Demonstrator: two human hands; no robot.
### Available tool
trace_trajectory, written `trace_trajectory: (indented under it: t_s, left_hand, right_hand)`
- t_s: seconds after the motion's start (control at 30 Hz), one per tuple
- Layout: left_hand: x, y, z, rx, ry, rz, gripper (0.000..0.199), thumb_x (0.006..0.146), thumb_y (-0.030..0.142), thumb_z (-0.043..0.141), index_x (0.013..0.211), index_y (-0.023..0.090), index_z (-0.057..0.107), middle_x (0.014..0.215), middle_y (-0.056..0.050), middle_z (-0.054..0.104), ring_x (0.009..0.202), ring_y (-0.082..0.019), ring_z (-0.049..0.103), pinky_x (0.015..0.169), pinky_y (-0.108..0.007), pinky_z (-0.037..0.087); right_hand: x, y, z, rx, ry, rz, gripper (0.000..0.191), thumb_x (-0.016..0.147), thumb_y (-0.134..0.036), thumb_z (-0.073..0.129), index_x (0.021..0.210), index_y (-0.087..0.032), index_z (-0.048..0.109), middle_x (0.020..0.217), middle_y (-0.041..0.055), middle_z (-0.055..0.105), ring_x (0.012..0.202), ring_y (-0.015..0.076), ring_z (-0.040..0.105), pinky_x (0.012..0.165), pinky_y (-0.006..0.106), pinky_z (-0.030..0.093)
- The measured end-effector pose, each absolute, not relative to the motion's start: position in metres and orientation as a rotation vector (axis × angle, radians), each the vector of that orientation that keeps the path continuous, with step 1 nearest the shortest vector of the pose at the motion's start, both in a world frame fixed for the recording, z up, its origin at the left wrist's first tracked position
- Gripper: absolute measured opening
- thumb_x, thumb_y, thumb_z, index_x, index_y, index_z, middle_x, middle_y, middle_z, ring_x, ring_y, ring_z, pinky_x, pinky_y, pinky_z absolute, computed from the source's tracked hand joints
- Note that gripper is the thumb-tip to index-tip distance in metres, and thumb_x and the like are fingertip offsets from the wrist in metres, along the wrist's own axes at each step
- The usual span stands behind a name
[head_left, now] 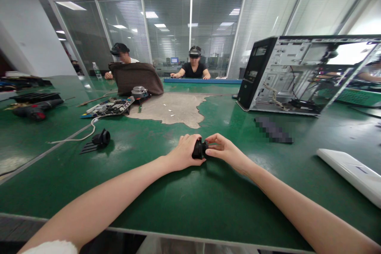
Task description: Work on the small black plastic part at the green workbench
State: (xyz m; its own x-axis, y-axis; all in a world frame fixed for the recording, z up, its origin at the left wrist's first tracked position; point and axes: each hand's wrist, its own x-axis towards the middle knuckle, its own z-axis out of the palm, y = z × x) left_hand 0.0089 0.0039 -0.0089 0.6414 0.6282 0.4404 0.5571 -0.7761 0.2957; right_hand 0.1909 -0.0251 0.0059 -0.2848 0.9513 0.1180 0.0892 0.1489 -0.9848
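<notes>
Just above the green tabletop (166,198), near the middle, is a small black plastic part (197,150) with a broad body and a narrower round end facing right. Its exact kind cannot be made out. My left hand (185,151) wraps around the broad body. With thumb and fingertips, my right hand (220,149) pinches the narrower end from the other side. To the left lies another black part (101,138) with a round opening and flat prongs.
At the right stands an open computer case (258,73), with a dark pixelated item (274,130) and a white slab-like object (351,170) in front. Left are a circuit board (111,107), a white cable (93,129) and a power drill (37,111). Two people (195,67) sit opposite.
</notes>
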Motion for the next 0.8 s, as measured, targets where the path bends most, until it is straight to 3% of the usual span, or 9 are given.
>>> trace_trajectory:
  t_s: [0.37,0.63,0.8]
  left_hand:
    - [0.005,-0.001,-0.007,2.769,0.905,0.776,0.07,0.07,0.049,0.065,0.122,0.018,0.029,0.114,-0.011,0.046,0.098,-0.028,0.043,0.085,-0.043,0.036]
    - [-0.009,-0.011,0.015,2.711,0.669,0.648,0.077,0.07,0.022,0.059,0.131,0.021,0.012,0.13,-0.013,0.033,0.118,-0.028,0.035,0.098,-0.048,0.029]
    - [-0.017,-0.009,0.013,2.618,0.649,0.659,0.059,0.082,0.022,0.05,0.13,0.021,0.015,0.132,-0.013,0.031,0.122,-0.024,0.034,0.101,-0.044,0.031]
  right_hand:
    - [0.177,-0.032,0.002,-1.034,-1.518,1.279,0.034,0.064,-0.032,0.071,0.084,-0.02,0.047,0.091,0.0011,0.059,0.078,0.0159,0.06,0.071,0.032,0.047]
    - [0.176,-0.033,0.003,-0.931,-1.576,1.321,0.039,0.063,-0.033,0.072,0.081,-0.022,0.039,0.08,-0.0023,0.06,0.078,0.0158,0.06,0.072,0.033,0.047]
    - [0.177,-0.032,0.002,-0.938,-1.567,1.346,0.039,0.064,-0.035,0.071,0.084,-0.022,0.04,0.079,-0.0019,0.061,0.073,0.0146,0.06,0.068,0.031,0.046]
